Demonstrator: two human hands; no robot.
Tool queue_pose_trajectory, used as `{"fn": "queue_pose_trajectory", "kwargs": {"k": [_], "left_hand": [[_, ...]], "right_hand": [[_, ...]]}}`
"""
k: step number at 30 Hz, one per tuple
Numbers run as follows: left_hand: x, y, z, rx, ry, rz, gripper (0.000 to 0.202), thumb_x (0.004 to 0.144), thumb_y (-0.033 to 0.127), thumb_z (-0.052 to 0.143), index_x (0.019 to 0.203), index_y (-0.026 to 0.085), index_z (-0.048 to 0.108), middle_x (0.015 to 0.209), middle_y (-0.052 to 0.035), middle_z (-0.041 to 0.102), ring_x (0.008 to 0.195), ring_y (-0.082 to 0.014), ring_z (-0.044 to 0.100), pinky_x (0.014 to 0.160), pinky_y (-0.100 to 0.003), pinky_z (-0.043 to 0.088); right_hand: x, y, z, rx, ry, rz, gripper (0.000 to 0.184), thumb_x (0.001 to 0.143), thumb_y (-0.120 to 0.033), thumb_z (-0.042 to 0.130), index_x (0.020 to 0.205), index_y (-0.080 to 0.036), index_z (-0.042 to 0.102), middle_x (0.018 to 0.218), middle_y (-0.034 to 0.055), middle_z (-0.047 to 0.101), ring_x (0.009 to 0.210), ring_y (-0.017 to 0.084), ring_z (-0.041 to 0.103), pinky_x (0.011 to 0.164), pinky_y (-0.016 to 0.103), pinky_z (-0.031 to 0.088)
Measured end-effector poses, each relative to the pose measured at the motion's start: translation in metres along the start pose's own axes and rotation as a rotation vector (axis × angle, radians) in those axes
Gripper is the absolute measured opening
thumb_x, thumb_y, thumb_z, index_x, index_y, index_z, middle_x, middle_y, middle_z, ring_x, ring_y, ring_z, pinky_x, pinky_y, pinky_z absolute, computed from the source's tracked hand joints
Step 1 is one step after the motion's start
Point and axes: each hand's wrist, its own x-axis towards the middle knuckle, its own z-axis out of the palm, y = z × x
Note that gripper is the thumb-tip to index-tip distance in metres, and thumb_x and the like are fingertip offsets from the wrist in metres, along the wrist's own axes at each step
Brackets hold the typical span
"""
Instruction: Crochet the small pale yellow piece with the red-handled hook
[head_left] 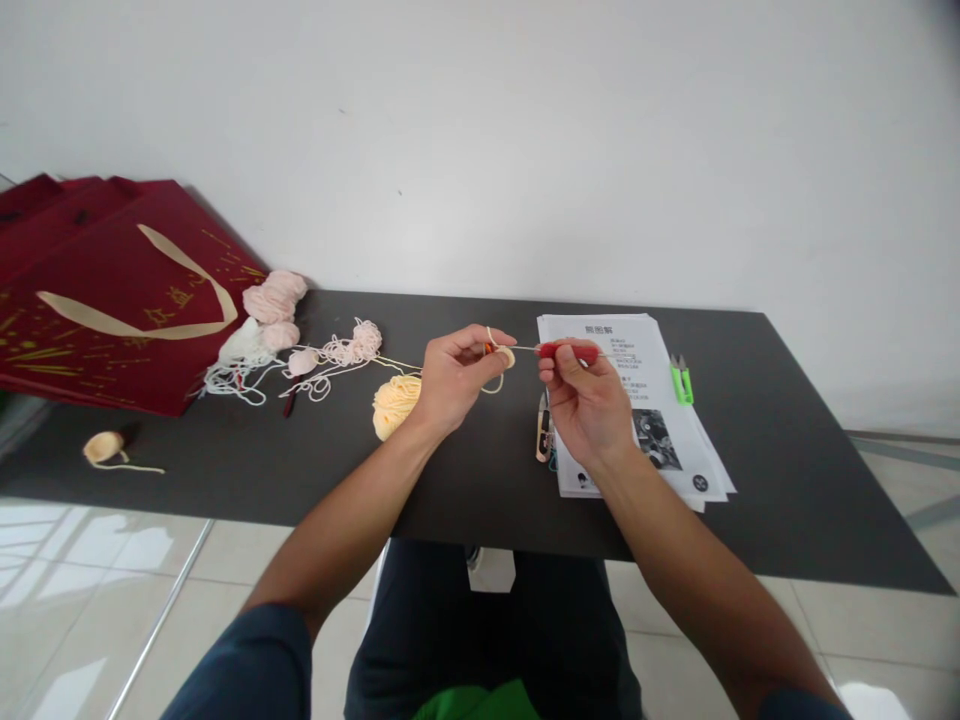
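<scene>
My right hand [589,405] is closed round the red handle of a crochet hook [568,352], whose thin metal shaft points left. Between the thumb and fingers of my left hand [459,375] is a small pale yellow crocheted piece [507,357]. The hook's tip reaches this piece, though I cannot make out the stitch. A strand of yarn loops over my left fingers, and something small and orange shows beside them. On the table, left of my left wrist and partly behind it, lies a yellow yarn ball [396,403].
Printed sheets [600,480] lie under my right hand, with green thread snips [681,380] on their right edge and pink-handled snips [543,430] at their left. Pink yarn [352,345], white yarn [244,360], dark red bags [112,290] and a small cream crocheted piece [103,447] occupy the left.
</scene>
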Motion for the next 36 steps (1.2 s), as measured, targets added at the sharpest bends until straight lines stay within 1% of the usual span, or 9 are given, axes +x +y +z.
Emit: {"fn": "queue_pose_trajectory", "kwargs": {"k": [6,9,11,13,17,21,27,31,36], "left_hand": [[-0.001,-0.006,0.0,0.064,0.017,0.047,0.013,0.075,0.023,0.085,0.087,0.022,0.083,0.075,0.0007,0.069,0.064,-0.0081,0.054,0.059,-0.023,0.039],[0.0,-0.006,-0.001,0.083,0.041,0.133,0.011,0.074,0.02,0.084,0.084,0.023,0.083,0.087,-0.0011,0.071,0.076,-0.0105,0.06,0.066,-0.023,0.044],[0.001,-0.005,-0.001,0.093,0.048,0.155,0.011,0.073,0.017,0.083,0.083,0.023,0.083,0.09,-0.0018,0.071,0.081,-0.0117,0.062,0.069,-0.024,0.046],[0.001,-0.004,-0.001,0.112,0.043,0.124,0.017,0.073,0.017,0.081,0.09,0.022,0.084,0.086,-0.001,0.071,0.075,-0.0108,0.06,0.066,-0.023,0.045],[0.0,0.001,0.001,0.165,0.028,0.079,0.041,0.073,0.017,0.079,0.114,0.022,0.081,0.078,0.0023,0.067,0.065,-0.0083,0.054,0.062,-0.023,0.043],[-0.001,0.004,0.003,0.229,0.023,0.085,0.046,0.074,0.016,0.077,0.12,0.02,0.079,0.079,0.0023,0.067,0.065,-0.0083,0.054,0.062,-0.023,0.043],[-0.002,0.007,0.002,0.229,0.026,0.086,0.043,0.074,0.016,0.078,0.116,0.021,0.081,0.079,0.0018,0.069,0.065,-0.0089,0.056,0.063,-0.024,0.044],[-0.002,0.005,0.001,0.144,0.049,0.062,0.038,0.074,0.016,0.081,0.111,0.024,0.083,0.08,0.002,0.072,0.066,-0.0082,0.058,0.063,-0.023,0.045],[-0.001,0.001,0.002,-0.064,0.046,-0.012,0.033,0.07,0.018,0.089,0.101,0.025,0.085,0.085,-0.0006,0.078,0.073,-0.0101,0.067,0.074,-0.025,0.052]], "right_hand": [[-0.006,-0.002,0.013,0.1,0.059,0.062,0.019,0.08,-0.033,0.089,0.089,-0.022,0.076,0.087,-0.0024,0.08,0.073,0.006,0.073,0.071,0.013,0.064],[-0.006,-0.003,0.016,0.099,0.055,0.055,0.019,0.08,-0.032,0.089,0.089,-0.022,0.076,0.087,-0.0015,0.08,0.072,0.006,0.072,0.069,0.014,0.063],[-0.006,-0.002,0.016,0.097,0.06,0.052,0.018,0.081,-0.032,0.089,0.088,-0.021,0.076,0.086,-0.0015,0.08,0.071,0.006,0.072,0.068,0.014,0.063],[-0.006,-0.001,0.016,0.093,0.067,0.05,0.018,0.08,-0.032,0.089,0.088,-0.021,0.076,0.085,-0.0016,0.08,0.071,0.006,0.072,0.067,0.014,0.063],[-0.006,0.0,0.016,0.082,0.068,0.038,0.019,0.081,-0.033,0.088,0.089,-0.022,0.076,0.086,-0.0019,0.08,0.071,0.007,0.072,0.068,0.015,0.064],[-0.007,0.001,0.017,0.065,0.071,0.021,0.02,0.08,-0.033,0.088,0.09,-0.022,0.075,0.086,-0.0013,0.081,0.071,0.008,0.073,0.067,0.018,0.064],[-0.009,0.0,0.018,0.029,0.063,-0.014,0.019,0.081,-0.033,0.087,0.093,-0.024,0.075,0.087,-0.0021,0.081,0.071,0.009,0.074,0.066,0.02,0.064],[-0.011,0.003,0.018,-0.043,0.051,-0.05,0.019,0.084,-0.034,0.085,0.099,-0.026,0.077,0.09,-0.0013,0.082,0.072,0.011,0.075,0.068,0.025,0.066],[-0.022,0.005,0.021,-0.279,0.067,-0.225,0.013,0.089,-0.031,0.08,0.101,-0.027,0.081,0.087,0.0004,0.082,0.073,0.015,0.077,0.072,0.032,0.068]]}}
